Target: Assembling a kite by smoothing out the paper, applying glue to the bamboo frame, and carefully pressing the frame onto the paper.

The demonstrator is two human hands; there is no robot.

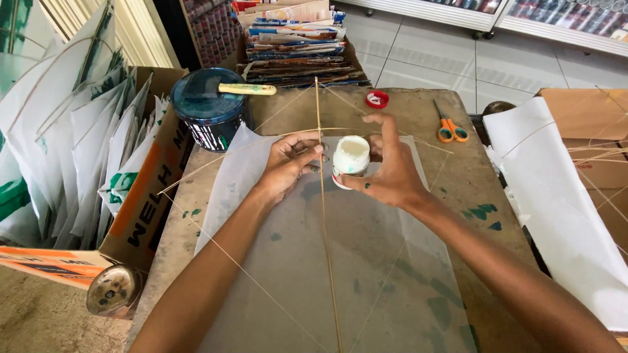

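Observation:
A kite frame of thin bamboo sticks lies on a translucent white paper sheet (366, 274): a long upright spine stick (325, 222) crossed by a bowed stick (261, 140), with taut string along the edges. My left hand (290, 165) pinches the spine where the two sticks cross. My right hand (386, 171) holds a small white glue jar (350, 160) just right of that crossing, index finger raised. The jar's mouth is uncovered and shows white paste.
A red lid (377, 99) and orange-handled scissors (449, 128) lie at the table's far side. A dark paint tin (208, 108) with a brush sits far left beside a cardboard box (140, 202) of folded kites. White paper (556, 196) lies on the right; stacked magazines (297, 46) behind.

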